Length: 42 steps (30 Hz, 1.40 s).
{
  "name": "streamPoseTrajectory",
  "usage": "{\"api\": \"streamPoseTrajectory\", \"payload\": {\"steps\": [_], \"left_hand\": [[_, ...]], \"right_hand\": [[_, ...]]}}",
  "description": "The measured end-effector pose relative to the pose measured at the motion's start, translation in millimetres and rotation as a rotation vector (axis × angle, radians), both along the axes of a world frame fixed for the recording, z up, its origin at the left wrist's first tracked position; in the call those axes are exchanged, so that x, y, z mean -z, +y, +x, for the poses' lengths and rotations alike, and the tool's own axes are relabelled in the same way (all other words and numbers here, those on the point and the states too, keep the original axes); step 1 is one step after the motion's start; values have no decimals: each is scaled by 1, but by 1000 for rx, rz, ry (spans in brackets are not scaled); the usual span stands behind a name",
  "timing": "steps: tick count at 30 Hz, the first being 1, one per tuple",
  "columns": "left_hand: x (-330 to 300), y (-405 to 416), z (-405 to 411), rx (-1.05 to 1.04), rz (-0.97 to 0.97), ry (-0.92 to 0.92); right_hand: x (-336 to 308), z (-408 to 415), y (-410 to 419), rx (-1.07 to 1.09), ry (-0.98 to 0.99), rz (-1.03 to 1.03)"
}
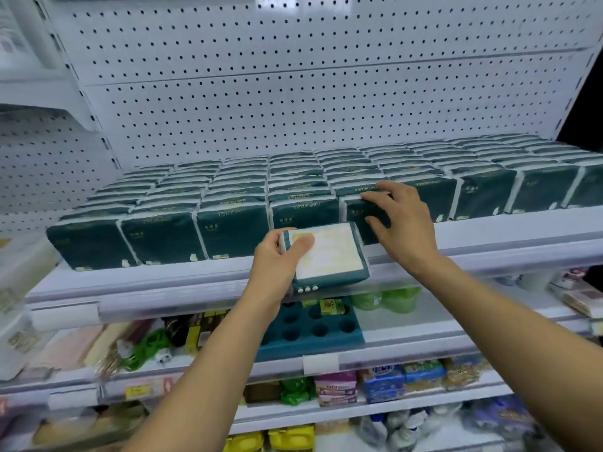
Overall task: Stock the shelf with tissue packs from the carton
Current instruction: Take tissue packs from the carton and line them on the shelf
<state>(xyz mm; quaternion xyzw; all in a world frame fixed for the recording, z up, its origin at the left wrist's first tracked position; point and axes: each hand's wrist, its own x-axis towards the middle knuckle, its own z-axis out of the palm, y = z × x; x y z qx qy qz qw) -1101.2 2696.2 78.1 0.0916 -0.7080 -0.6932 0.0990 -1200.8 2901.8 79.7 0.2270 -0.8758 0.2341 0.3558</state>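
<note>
Rows of dark green tissue packs (pixel 228 207) stand upright across the white shelf (pixel 489 236). My left hand (pixel 277 259) grips one tissue pack (pixel 329 252) by its left end, white printed face up, just in front of the shelf edge. My right hand (pixel 401 220) rests on the front pack of a middle row (pixel 355 212), its fingers over the pack's top edge and its thumb on the front face. The carton is out of view.
White pegboard (pixel 293 93) backs the shelf. Lower shelves hold a teal tray with round holes (pixel 313 331), green rolls (pixel 385 300), and several coloured packets. A neighbouring shelf unit (pixel 32 158) stands on the left.
</note>
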Motion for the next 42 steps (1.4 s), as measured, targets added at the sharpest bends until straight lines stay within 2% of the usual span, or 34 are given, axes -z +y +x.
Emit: {"api": "streamPoseTrajectory", "payload": {"steps": [4,8,10,12,14,16,19,25,27,30,32,34,37,39,42], "left_hand": [[0,10,0,-40,50,-9],[-7,27,-2,-41,132,-52],[-13,39,-1,-22,172,-71],[-17,51,1,-6,273,-86],[-18,61,0,35,394,-80],[-18,69,-1,82,397,-72],[-21,83,-5,100,331,-78],[-22,108,-11,87,191,9],[-23,115,-14,14,124,63],[-30,123,-20,-64,121,149],[-33,130,-23,-13,-9,179],[-33,136,-24,64,-226,194],[-34,142,-28,150,-466,221],[-38,145,-30,178,-604,245],[-46,153,-34,222,-748,290]], "right_hand": [[0,1,14,-26,149,166],[4,7,34,-328,299,328],[6,14,40,-447,335,274],[3,26,46,-503,222,83],[-5,36,52,-499,-81,-197],[-14,40,59,-518,-415,-476],[-24,39,73,-560,-648,-692],[-28,35,93,-561,-739,-782],[-26,33,98,-546,-773,-737],[-15,33,107,-474,-747,-495],[-11,38,110,-501,-688,-475],[-11,40,115,-570,-620,-478],[-14,32,124,-522,-507,-416],[-19,30,131,-511,-475,-457],[-29,25,137,-558,-503,-390]]}}
